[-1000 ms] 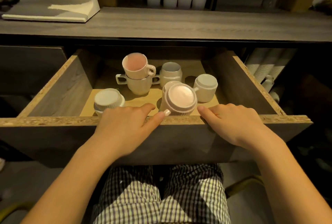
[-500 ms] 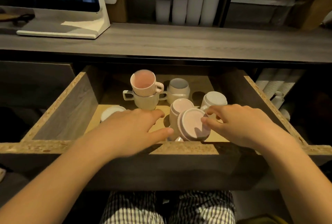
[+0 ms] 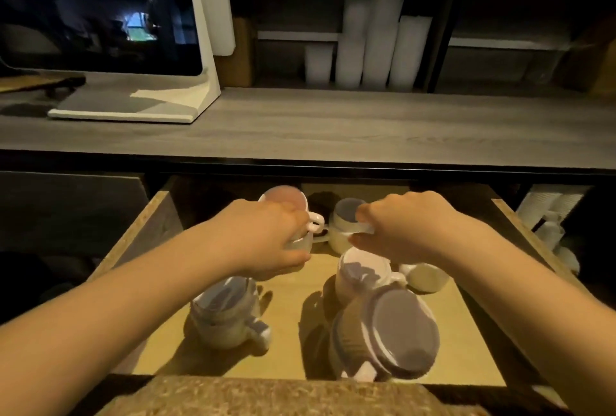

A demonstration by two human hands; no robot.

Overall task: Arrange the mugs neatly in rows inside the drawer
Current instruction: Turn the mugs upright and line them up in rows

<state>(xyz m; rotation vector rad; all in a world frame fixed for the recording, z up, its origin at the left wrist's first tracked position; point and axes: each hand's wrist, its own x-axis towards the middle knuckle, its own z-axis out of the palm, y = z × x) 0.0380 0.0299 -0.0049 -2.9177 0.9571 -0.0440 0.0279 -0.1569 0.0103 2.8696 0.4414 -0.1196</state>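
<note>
The open wooden drawer point(image 3: 473, 342) holds several pale ceramic mugs. At the back left, a mug with a pinkish inside point(image 3: 287, 198) sits tilted in a second mug point(image 3: 301, 244), partly hidden. Just beside them at the back stands an upright mug with a greyish inside point(image 3: 343, 229). In the middle right, an upright mug point(image 3: 361, 277) touches an upturned mug point(image 3: 390, 337) at the front, base showing. Near the right wall stands another upturned mug point(image 3: 425, 277). At the front left stands one more mug point(image 3: 221, 314), its handle toward the front.
</note>
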